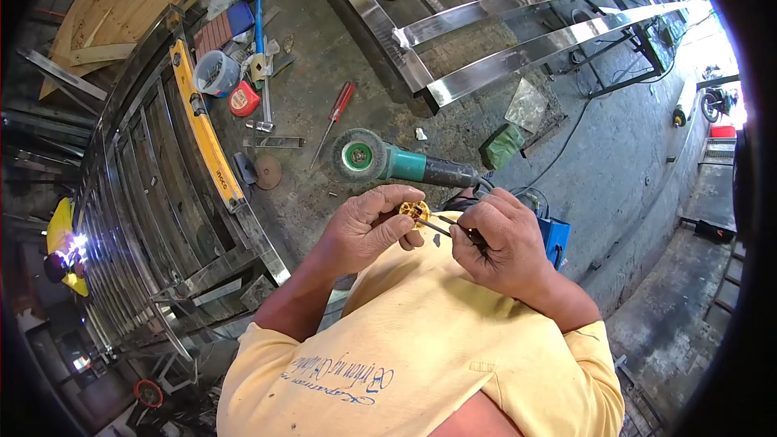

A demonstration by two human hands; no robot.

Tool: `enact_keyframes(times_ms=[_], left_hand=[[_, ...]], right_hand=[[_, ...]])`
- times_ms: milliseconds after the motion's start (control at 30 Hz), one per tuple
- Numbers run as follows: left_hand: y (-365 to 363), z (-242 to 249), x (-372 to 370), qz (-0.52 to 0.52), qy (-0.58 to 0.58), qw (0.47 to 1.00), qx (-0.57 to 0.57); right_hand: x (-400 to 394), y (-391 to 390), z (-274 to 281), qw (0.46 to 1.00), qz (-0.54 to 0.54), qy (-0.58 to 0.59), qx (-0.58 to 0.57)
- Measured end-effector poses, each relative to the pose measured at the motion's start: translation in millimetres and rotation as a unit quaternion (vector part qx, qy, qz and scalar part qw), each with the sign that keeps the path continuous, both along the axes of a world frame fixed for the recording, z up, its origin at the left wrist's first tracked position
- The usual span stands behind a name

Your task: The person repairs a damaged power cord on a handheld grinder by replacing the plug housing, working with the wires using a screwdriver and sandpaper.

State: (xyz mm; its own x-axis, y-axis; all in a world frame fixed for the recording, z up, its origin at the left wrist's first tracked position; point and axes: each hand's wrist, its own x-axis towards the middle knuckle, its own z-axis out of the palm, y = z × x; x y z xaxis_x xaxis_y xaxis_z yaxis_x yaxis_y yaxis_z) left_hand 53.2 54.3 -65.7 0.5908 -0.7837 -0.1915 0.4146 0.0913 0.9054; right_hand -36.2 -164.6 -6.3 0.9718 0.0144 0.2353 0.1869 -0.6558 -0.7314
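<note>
My left hand (366,231) pinches a small round yellow part (415,212) with dark bits in its middle. Between the fingers of my right hand (508,247) is a screwdriver (435,228); its handle is mostly covered, and its thin metal shaft reaches to the yellow part. Whether the tip sits in a screw is too small to tell. Just beyond my hands an angle grinder (405,163) with a teal and black body lies on the worktop, its grey disc (358,155) facing up. A second screwdriver (333,123), red-handled, lies farther off.
At left are a yellow spirit level (202,125), a white bucket (216,73), a red tape measure (244,99) and a brown disc (268,171). Shiny metal frames (510,65) stand ahead and at left. A blue box (554,239) is by my right hand. Welding light (78,244) glows far left.
</note>
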Motion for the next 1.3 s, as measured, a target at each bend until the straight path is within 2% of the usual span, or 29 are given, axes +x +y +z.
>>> enact_keyframes(times_ms=[333,533,700,900,1000,1300], left_hand=[[3.3,-0.9,0.1,0.009,0.027,0.999,-0.027],[5.2,-4.9,1.2,0.002,0.063,0.995,-0.083],[5.2,-10.7,2.2,-0.001,0.048,0.993,-0.112],[4.1,-14.9,3.2,0.005,0.02,0.992,-0.121],[1.9,-11.2,2.8,0.022,0.01,0.993,-0.113],[0.3,-11.4,4.0,0.009,-0.012,0.99,-0.142]], right_hand=[[-1.4,-0.6,-1.2,1.0,0.001,0.009,0.015],[-2.9,-1.0,0.6,1.0,0.01,0.006,0.021],[-4.4,-2.1,1.3,0.999,0.013,0.016,0.031],[-7.3,-0.2,-2.8,0.993,0.03,0.038,0.105],[-7.6,-1.6,-3.7,0.993,0.068,0.038,0.086],[-8.4,1.4,-2.8,0.991,0.078,0.056,0.088]])
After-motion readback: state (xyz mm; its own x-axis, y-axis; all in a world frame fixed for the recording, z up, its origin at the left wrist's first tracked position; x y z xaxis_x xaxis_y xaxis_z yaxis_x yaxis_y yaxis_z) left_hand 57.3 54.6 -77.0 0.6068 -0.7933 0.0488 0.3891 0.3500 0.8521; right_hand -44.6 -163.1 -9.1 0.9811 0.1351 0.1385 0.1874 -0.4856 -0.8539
